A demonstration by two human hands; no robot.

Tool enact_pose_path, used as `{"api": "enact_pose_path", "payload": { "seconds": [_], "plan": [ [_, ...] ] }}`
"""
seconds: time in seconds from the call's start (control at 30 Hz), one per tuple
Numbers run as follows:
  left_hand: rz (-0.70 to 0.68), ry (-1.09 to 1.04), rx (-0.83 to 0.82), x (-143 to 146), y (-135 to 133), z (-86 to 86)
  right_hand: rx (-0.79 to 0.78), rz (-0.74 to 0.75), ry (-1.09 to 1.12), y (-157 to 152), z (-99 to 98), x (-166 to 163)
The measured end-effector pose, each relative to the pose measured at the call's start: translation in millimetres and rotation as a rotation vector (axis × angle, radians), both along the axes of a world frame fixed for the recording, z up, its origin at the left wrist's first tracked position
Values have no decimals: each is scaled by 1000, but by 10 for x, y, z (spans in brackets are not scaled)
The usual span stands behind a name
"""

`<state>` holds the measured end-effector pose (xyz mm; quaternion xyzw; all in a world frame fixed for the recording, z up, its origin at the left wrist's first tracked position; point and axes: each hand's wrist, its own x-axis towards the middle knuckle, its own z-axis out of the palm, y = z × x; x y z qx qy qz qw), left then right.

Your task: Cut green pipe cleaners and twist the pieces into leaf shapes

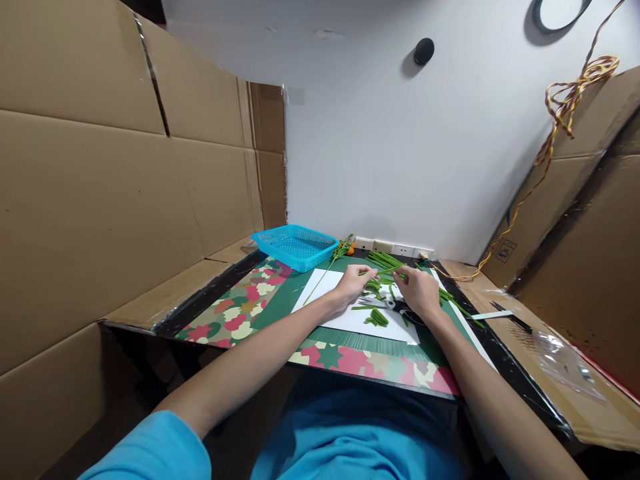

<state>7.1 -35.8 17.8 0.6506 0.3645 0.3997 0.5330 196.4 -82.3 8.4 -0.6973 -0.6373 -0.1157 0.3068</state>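
Between my two hands stretches a thin green pipe cleaner [387, 271]. My left hand [354, 283] pinches its left end, and my right hand [419, 290] has its fingers closed on the right end. Below them a white sheet of paper [345, 332] carries short curled green pipe cleaner pieces [377, 319]. A pair of scissors [391, 303] with dark handles lies there too, partly covered by my right hand. Long green pipe cleaners [383, 259] lie in a bundle just beyond my hands, and more extend to the right under my right wrist.
A blue plastic basket [295, 265] sits at the back left. Beside it rests a green stem with orange blooms [351, 249]. Power sockets [404, 251] line the wall. A black-handled knife [515, 319] and a clear plastic bag [565, 363] lie right. Cardboard walls [200, 187] flank the table.
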Motion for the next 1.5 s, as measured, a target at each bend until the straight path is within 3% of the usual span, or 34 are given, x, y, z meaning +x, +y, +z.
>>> {"api": "enact_pose_path", "payload": {
  "seconds": [0.23,0.5,1.0,1.3,1.5],
  "plan": [
    [-29,-6,272,53,140,-125,149,183,43,-24,5,-35],
    [-59,17,306,43,82,-60,160,387,73,-54,34,-85],
    [-18,26,320,30,78,-55,164,493,1,-89,71,-152],
    [-65,49,257,13,25,-38,134,497,1,-80,59,-146],
    [-86,62,334,7,63,-67,133,499,-13,-75,49,-143]
  ]
}}
